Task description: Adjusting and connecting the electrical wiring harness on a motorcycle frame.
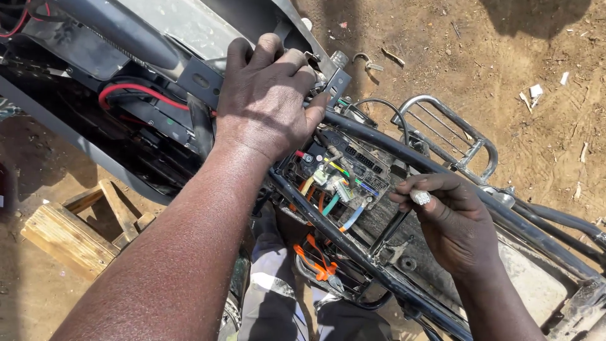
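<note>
No package, sign or screen shows. The only label-like marks are 2 small patches of pale print on the top face of the black electrical box (pixel 363 163), just left of and below the chrome rack (pixel 442 136); they are too small to make out. Well left of the rack, a black panel (pixel 158 117) bears 1 tiny green dot, perhaps a sticker. Right of the rack, white paper scraps (pixel 535 91) lie on the dirt

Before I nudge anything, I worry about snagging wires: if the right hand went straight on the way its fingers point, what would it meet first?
The right hand, pinching a small white connector, points up-left; probably it would first meet the coloured wires inside the black frame tube, though depth is unclear.
</note>
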